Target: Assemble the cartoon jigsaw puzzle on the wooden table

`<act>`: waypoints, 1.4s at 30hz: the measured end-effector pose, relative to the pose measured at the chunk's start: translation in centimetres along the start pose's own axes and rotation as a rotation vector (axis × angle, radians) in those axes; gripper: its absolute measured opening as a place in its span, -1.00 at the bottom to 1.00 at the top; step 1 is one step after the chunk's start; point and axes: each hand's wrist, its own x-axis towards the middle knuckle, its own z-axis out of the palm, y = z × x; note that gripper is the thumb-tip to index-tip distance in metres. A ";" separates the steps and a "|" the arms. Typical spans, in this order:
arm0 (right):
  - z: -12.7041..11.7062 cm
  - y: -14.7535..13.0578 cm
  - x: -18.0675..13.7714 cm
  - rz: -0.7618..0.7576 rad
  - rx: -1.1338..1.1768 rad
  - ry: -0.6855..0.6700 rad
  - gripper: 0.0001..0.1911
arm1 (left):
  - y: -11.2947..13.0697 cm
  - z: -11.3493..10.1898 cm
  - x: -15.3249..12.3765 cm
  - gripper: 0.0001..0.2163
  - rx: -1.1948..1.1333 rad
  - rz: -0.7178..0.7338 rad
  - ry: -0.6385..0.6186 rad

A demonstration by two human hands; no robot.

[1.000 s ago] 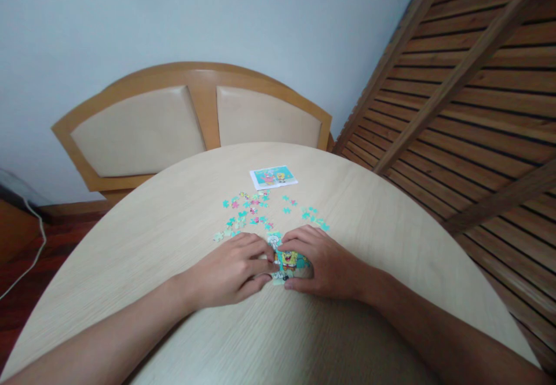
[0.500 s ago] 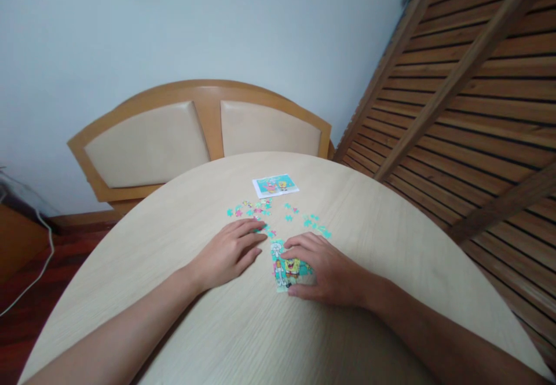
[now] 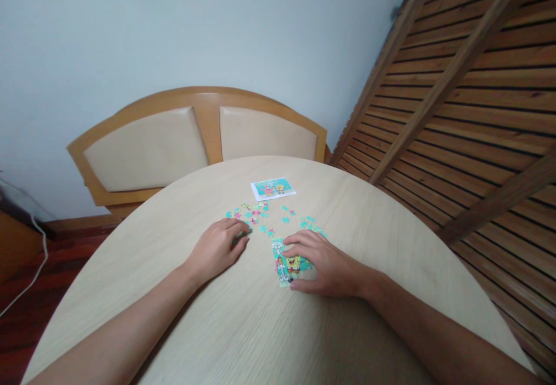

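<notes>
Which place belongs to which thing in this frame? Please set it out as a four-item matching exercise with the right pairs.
Things:
1. picture sheet
2. right hand
3. wooden slats
4. left hand

Places:
A. along the right side of the view
B. near side of the loose puzzle pieces
C. on the table, beyond the loose puzzle pieces
D. partly covering the joined puzzle section

Pairs: 1-C, 2-D, 3-A, 4-B

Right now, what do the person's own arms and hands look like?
Both the left hand and the right hand are bare, ungloved; no ring, watch or bracelet shows. The left forearm and right forearm show no sleeves, cables or markings.
</notes>
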 end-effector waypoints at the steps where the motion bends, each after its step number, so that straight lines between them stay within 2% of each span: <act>1: 0.0 0.0 0.0 -0.024 0.004 -0.007 -0.43 | -0.1 0.1 0.0 -0.82 -0.006 -0.001 0.001; 8: -0.1 0.7 0.1 -0.129 -0.009 0.010 -0.51 | -0.5 0.6 0.2 -0.76 -0.038 0.067 0.018; 14: 0.1 1.5 0.5 -0.011 -0.096 0.102 -0.51 | -0.8 0.9 0.4 -0.69 -0.028 0.040 0.012; 19: 0.5 1.2 0.7 0.073 -0.152 0.092 -0.48 | -0.9 1.4 0.3 -0.51 0.064 0.030 -0.059; 24: 0.5 0.8 0.6 0.119 -0.182 0.076 -0.44 | -0.7 1.2 0.0 -0.51 0.087 0.035 -0.125; 34: 0.6 -1.0 -1.8 0.226 -0.147 0.048 -0.40 | -0.3 0.7 -1.0 -0.63 0.034 0.043 -0.016; 42: 0.6 -1.1 -2.0 0.261 -0.136 0.020 -0.39 | -1.0 1.3 -1.5 -0.64 -0.002 -0.052 0.052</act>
